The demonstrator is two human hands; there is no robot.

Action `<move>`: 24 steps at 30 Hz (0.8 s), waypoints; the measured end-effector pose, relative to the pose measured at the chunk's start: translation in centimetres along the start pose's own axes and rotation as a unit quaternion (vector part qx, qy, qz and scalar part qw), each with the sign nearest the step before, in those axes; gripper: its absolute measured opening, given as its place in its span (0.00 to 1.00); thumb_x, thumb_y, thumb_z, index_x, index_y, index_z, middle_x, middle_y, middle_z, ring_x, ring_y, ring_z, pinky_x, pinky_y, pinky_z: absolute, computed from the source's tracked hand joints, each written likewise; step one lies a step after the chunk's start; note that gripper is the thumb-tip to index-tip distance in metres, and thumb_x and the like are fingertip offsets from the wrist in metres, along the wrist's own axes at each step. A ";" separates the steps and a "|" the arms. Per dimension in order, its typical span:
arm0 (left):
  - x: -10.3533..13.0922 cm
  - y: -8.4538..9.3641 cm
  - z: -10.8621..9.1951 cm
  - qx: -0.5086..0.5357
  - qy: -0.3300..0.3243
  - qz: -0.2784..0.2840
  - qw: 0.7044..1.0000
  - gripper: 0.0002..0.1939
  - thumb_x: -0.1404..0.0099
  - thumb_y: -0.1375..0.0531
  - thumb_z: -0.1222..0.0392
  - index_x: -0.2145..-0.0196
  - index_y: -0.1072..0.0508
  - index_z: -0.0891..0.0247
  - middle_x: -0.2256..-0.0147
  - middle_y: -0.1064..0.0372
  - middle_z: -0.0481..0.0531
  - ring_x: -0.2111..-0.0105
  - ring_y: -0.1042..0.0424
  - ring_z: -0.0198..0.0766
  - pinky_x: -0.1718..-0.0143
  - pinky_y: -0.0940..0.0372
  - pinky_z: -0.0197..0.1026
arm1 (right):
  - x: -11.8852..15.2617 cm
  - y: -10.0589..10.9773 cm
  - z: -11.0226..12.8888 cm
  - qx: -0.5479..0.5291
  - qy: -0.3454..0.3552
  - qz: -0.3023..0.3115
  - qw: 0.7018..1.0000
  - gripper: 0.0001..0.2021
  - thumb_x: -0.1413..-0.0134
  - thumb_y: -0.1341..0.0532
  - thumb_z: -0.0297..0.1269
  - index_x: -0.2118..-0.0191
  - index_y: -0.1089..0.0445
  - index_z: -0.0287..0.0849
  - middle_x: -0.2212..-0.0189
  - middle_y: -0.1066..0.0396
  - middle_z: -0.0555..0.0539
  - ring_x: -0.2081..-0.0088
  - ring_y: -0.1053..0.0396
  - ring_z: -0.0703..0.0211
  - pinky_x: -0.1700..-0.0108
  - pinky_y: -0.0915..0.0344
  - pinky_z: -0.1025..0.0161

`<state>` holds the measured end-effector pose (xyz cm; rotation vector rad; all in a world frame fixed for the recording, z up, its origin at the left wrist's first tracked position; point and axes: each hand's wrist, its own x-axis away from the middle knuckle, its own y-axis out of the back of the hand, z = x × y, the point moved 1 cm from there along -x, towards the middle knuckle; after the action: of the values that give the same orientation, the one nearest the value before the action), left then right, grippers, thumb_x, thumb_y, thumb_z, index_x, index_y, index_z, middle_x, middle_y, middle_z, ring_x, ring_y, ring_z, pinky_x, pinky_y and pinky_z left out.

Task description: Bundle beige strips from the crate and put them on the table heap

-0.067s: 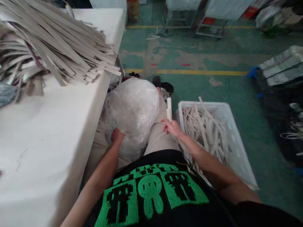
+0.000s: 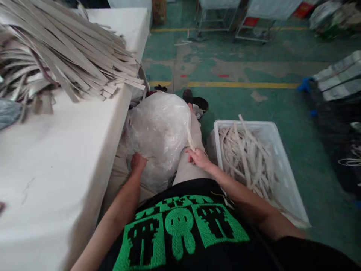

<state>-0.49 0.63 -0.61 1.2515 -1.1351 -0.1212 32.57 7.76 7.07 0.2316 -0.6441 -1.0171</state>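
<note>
A clear plastic bag bulges over my lap between the table and my right leg. My left hand is closed on the near left part of this bag, its fingertips partly hidden in the folds. Over my right thigh, my right hand grips a pale fabric strip, which points up and away along the bag's right edge. More strips of the same kind lie tangled in a white plastic bin to my right.
On the left stands a white-covered table with a big heap of long beige strips at its far end. Wheeled racks stand across the green floor. Dark bundles lie at the far right.
My right hand has moved left from near the bin, and the strip in it has swung over to the bag's edge. My left hand stays on the bag.
</note>
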 end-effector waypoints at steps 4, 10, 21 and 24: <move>0.0 -0.8 0.2 -0.011 0.027 0.039 0.999 0.24 0.46 0.30 0.50 0.56 0.22 0.70 0.51 0.26 0.75 0.49 0.28 0.65 0.53 0.34 0.54 | 0.4 -1.8 0.5 0.105 0.065 -0.032 0.992 0.19 0.31 0.49 0.47 0.60 0.26 0.41 0.76 0.26 0.49 0.69 0.27 0.57 0.58 0.37 0.64; 0.2 -0.2 -1.3 0.061 -0.032 0.035 0.997 0.10 0.35 0.38 0.56 0.63 0.22 0.67 0.60 0.22 0.63 0.54 0.25 0.48 0.49 0.35 0.50 | 0.2 -1.1 -0.3 0.038 0.038 -0.041 0.998 0.18 0.31 0.50 0.45 0.55 0.27 0.41 0.75 0.25 0.50 0.73 0.28 0.60 0.63 0.36 0.65; 11.4 5.0 -2.3 0.440 -0.231 0.004 0.868 0.23 0.37 0.40 0.42 0.58 0.20 0.66 0.70 0.22 0.52 0.69 0.26 0.40 0.60 0.32 0.40 | -0.6 -1.0 2.0 -0.128 -0.012 0.049 0.990 0.19 0.35 0.47 0.46 0.55 0.25 0.37 0.68 0.22 0.43 0.71 0.29 0.61 0.76 0.35 0.70; 13.4 5.4 -2.5 0.440 -0.268 -0.010 0.857 0.18 0.41 0.36 0.46 0.63 0.18 0.64 0.70 0.21 0.52 0.68 0.25 0.42 0.61 0.32 0.40 | 0.5 -1.1 5.5 -0.156 0.064 0.083 0.982 0.20 0.37 0.45 0.49 0.57 0.23 0.38 0.65 0.22 0.44 0.66 0.28 0.60 0.75 0.37 0.71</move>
<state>5.24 -4.02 12.08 2.1265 -1.7597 0.0574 28.68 7.32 11.07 -0.0329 -0.3738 -0.9188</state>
